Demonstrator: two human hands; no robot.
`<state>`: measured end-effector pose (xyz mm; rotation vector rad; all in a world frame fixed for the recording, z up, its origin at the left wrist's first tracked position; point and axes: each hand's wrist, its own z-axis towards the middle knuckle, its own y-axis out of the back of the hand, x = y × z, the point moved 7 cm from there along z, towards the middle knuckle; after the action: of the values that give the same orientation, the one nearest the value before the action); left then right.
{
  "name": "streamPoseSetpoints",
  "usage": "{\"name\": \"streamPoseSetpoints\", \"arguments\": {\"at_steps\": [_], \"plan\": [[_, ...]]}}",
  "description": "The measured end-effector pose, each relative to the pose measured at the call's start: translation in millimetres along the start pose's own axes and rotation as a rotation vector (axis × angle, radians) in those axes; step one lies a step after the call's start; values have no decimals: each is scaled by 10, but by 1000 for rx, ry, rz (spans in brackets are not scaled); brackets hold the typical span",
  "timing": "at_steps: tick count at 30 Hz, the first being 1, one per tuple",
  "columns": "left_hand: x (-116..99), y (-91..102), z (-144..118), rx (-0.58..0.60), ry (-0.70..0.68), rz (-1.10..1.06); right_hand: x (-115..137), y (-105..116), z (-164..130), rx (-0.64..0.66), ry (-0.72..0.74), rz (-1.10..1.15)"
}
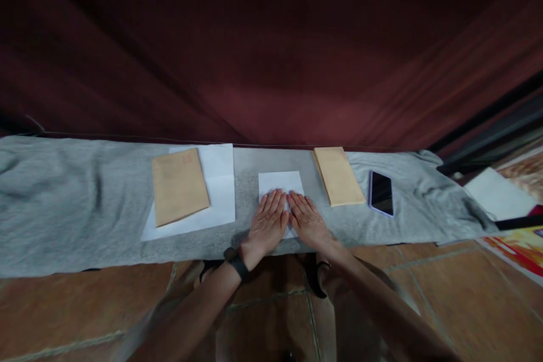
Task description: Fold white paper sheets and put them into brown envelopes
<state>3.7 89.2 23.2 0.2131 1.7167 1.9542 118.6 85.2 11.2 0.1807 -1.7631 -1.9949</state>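
Two bare hands, nearest item: left hand [267, 225] and right hand [309, 220] lie palm-down side by side on a small folded white paper sheet [280, 184], thumbs touching at the middle. Fingers are extended flat and held close together, gripping nothing; the flat press looks meant to hold the sheet still and flatten its fold. A black wristband [236, 261] sits on the left wrist.

Bearing surface: a long counter covered with wrinkled grey cloth [63, 203], above a brown tiled floor [85, 305]. The folded sheet lies at the centre, near the front edge, directly before the person.

Left of the hands: one tan paper envelope [179, 185], resting on a larger flat white paper sheet [218, 181], apart from the hands.

Right of the hands: a second tan paper envelope [338, 175], laid narrow and slightly angled; just beyond it a dark-screened smartphone [380, 193], face up.

Farthest: a dark red curtain [271, 39] hangs behind the counter.
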Motion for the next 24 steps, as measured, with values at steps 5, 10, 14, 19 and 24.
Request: {"name": "streamPoseSetpoints", "arguments": {"at_steps": [5,10,14,19,24], "plan": [[-32,-66,217,20,8,14,6,-20,28,43,-22,-34],[117,-61,424,-33,35,21,16,-22,15,22,-13,-29],[304,-65,537,-55,126,35,19,26,-17,-7,4,-24],[486,-71,532,-72,203,72,-83,70,-72,10,-4,-27],[622,55,342,-119,236,65,-256,118,-119,38,-32,8]]}}
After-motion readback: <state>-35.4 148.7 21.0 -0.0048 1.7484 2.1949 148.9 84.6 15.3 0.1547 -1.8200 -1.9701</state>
